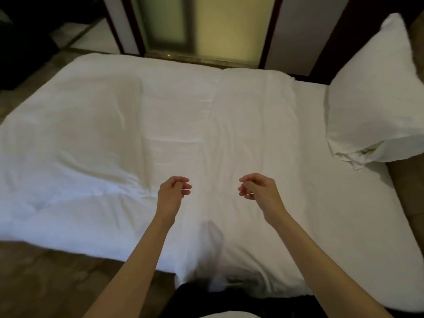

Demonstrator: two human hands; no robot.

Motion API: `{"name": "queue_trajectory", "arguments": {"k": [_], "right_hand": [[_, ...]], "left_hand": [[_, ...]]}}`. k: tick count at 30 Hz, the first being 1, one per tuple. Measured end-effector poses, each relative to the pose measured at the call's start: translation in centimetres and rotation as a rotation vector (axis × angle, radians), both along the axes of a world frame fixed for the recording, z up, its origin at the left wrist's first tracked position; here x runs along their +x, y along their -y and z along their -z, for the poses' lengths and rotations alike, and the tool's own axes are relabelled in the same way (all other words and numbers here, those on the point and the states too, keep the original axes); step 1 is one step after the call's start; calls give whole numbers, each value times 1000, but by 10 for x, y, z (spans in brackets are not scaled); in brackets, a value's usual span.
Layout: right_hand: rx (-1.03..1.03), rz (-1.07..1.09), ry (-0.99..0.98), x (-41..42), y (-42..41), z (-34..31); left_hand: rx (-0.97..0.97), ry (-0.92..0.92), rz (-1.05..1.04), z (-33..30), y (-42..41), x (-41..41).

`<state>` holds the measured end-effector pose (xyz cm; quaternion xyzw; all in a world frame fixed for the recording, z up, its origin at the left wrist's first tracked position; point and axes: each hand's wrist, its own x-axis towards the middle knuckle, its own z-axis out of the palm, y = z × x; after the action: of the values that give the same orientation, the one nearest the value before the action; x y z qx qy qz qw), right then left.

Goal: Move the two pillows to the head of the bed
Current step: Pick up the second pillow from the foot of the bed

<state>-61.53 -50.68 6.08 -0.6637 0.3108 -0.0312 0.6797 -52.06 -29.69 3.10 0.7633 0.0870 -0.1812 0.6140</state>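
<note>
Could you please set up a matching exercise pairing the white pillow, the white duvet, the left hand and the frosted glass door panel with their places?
Things:
1. plump white pillow
2. rumpled white duvet
3. bare left hand
4. frosted yellowish glass door panel

Places:
A. beyond the bed's far edge
B. spread across the mattress
C. at the bed's right end
D. hovering empty above the bedding, fingers loosely curled

Pairs: 1-C, 2-B, 3-D, 4-A

View: one head-worn wide-angle camera, no second view to share with.
Position: at the side of the bed (pixel 229 125).
Facing: forward and down across the bed.
Nearness: close; forearms reach in from the bottom edge.
</note>
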Motion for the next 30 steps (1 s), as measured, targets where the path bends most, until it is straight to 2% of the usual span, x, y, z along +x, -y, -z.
{"name": "queue_trajectory", "arguments": {"k": [7,19,30], "right_hand": [[-2,-77,-16,39,-91,11],[-38,-60,-58,162,-304,31],[-132,-99,-71,296,-347,44]], "left_hand": [[33,-40,-93,22,-102,22],[120,-90,-128,36,-333,146],[189,-39,-155,39,-386,289]]}}
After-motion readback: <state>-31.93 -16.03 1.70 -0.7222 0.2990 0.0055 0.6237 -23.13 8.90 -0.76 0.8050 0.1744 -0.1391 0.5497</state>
